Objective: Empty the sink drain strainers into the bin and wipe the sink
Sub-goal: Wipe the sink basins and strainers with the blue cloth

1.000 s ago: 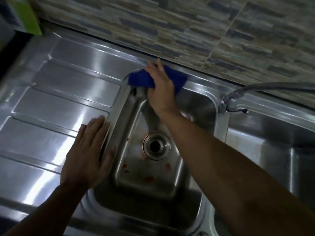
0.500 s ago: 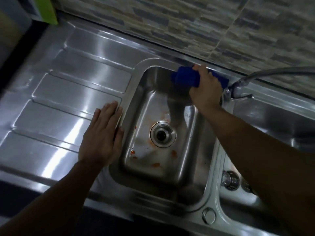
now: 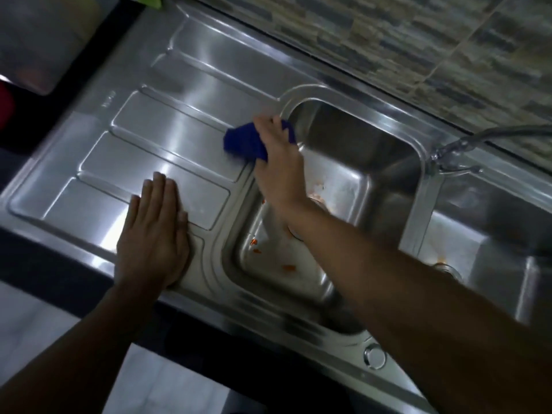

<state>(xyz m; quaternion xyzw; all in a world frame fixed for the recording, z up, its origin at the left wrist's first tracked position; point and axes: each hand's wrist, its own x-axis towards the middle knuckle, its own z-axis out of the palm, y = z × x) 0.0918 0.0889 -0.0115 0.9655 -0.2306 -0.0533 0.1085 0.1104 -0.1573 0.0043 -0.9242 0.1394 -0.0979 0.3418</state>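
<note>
Cloth (image 3: 243, 143) on sink (image 3: 313, 91) rim beside drainboard (image 3: 155, 150)

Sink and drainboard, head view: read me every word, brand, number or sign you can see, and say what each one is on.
Stamped mark near the far left edge of the drainboard: too small and blurred to read.
No other text shows on the sink, blue cloth, tap or wall tiles.

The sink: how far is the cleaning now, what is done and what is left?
Done: unclear; the drainboard shines, but the forearm hides the left basin's drain. In hand: the right hand holds a blue cloth on the drainboard's edge; the left hand rests flat on it. Left: orange scraps in that basin.
</note>
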